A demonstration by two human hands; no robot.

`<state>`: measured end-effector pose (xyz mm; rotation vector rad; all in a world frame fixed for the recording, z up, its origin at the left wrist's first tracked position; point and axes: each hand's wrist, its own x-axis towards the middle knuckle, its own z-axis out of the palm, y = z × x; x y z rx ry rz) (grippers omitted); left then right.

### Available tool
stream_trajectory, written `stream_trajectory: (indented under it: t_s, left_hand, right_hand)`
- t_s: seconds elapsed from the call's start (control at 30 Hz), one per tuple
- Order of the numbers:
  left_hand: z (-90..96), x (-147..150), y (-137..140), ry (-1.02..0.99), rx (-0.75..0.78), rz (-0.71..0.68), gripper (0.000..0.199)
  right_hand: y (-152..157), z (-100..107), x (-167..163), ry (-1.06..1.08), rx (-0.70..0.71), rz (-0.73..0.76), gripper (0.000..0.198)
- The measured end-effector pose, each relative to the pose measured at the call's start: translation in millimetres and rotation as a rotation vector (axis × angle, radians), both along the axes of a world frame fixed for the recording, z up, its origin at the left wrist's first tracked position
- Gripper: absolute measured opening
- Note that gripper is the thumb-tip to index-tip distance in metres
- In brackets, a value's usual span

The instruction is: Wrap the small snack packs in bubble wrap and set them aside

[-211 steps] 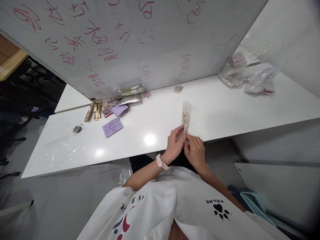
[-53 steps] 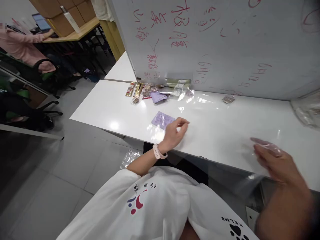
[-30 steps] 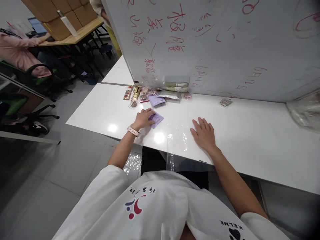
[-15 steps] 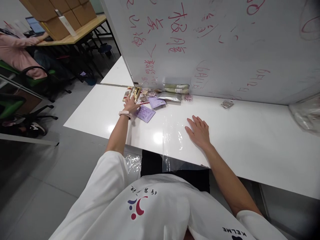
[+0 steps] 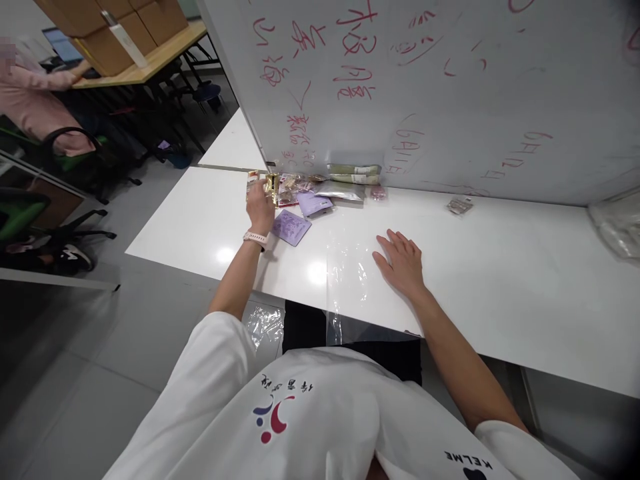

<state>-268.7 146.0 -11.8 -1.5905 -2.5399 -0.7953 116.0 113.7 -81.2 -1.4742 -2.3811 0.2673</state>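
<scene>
Gold packets (image 5: 273, 182), upper centre-left, are partly covered by the left hand (image 5: 261, 211); its grip cannot be determined. The right hand (image 5: 401, 267) is laid open near clear film (image 5: 346, 270) at centre, nothing grasped.

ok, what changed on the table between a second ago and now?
Left hand came off the near purple packet and moved left and toward the whiteboard, to the gold packets; whether it grips one is unclear. That packet has slid left. Right hand, flat on the table, and the clear bag shifted slightly left. Unchanged: green packs, silver pouch, small brown packet.
</scene>
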Motion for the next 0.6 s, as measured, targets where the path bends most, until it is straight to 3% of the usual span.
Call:
stream_trajectory:
  t_s: [0.2, 0.37, 0.5, 0.6]
  left_hand:
    - [3.6, 22.5, 41.8, 0.098, -0.363, -0.174, 0.054]
    - [9.1, 19.7, 46.9, 0.192, -0.45, -0.208, 0.043]
    - [33.2, 26.6, 27.3, 0.197, -0.333, -0.162, 0.031]
    - [44.8, 62.6, -8.7, 0.182, -0.017, -0.292, 0.036]
  right_hand:
    - [0.7, -0.8, -0.7, 0.026, 0.0, -0.005, 0.053]
    - [2.1, -1.6, -0.8, 0.026, 0.009, -0.006, 0.052]
    - [2.2, -2.9, -0.8, 0.04, 0.008, -0.003, 0.052]
    - [2.5, -3.2, -1.8, 0.071, -0.007, 0.002, 0.049]
